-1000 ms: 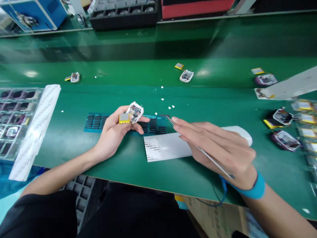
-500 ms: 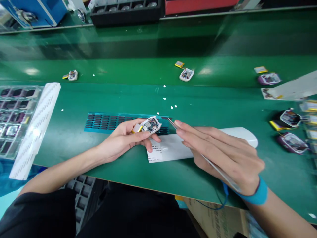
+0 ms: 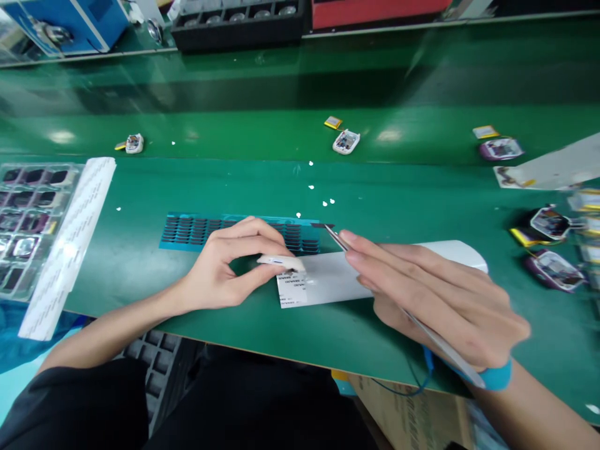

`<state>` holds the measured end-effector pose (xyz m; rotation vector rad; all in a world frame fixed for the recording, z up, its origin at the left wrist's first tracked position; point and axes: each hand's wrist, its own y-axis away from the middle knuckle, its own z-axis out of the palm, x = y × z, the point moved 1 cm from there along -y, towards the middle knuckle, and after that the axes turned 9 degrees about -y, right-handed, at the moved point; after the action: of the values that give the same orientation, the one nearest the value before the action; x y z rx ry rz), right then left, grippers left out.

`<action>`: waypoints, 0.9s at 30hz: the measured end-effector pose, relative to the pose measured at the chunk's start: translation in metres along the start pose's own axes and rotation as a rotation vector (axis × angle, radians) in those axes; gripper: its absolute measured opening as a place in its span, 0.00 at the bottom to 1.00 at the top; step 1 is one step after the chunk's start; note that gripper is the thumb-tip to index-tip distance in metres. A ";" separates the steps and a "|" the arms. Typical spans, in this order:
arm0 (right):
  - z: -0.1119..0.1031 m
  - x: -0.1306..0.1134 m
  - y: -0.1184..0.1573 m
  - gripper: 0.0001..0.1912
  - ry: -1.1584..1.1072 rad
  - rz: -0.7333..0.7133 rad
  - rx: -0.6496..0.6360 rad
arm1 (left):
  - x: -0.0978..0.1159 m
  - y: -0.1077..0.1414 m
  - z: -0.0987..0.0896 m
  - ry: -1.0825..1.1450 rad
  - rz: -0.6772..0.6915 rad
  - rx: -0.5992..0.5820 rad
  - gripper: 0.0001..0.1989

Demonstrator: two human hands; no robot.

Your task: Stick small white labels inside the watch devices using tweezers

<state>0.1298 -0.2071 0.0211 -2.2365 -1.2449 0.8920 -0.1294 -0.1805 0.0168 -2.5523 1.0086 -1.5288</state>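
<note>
Between thumb and fingers, my left hand (image 3: 234,265) pinches a small white device housing (image 3: 281,261), turned edge-on above the end of a white label strip (image 3: 328,278). My right hand (image 3: 431,294) grips metal tweezers (image 3: 445,350); a small dark strip (image 3: 322,225) is at their tip. Behind my left hand lies a blue sheet (image 3: 187,231) with rows of dark strips. The circuit side of the housing and its battery are mostly hidden. A blue band circles my right wrist.
Open devices with batteries lie on the belt, including a white one (image 3: 346,142) and a purple one (image 3: 501,149). More devices (image 3: 557,270) sit at right. At left are a clear tray (image 3: 35,250) and a long paper strip (image 3: 70,244).
My left hand has turned the housing from circuit side up to edge-on and lowered it. My right hand, tweezers and dark strip have moved right. The devices on the belt have shifted slightly left.
</note>
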 end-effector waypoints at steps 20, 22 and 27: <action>0.004 -0.002 -0.001 0.36 0.033 0.038 0.061 | 0.008 0.000 -0.016 0.999 -0.536 -0.071 0.14; 0.004 -0.003 -0.003 0.34 0.041 0.032 0.073 | -0.001 -0.005 -0.016 0.985 -0.657 0.092 0.06; 0.005 -0.003 -0.003 0.29 0.047 0.005 0.042 | -0.025 -0.010 0.004 0.968 -0.843 0.108 0.07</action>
<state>0.1240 -0.2078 0.0204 -2.2153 -1.1896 0.8543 -0.1289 -0.1607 -0.0018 -2.1775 -0.3403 -3.0227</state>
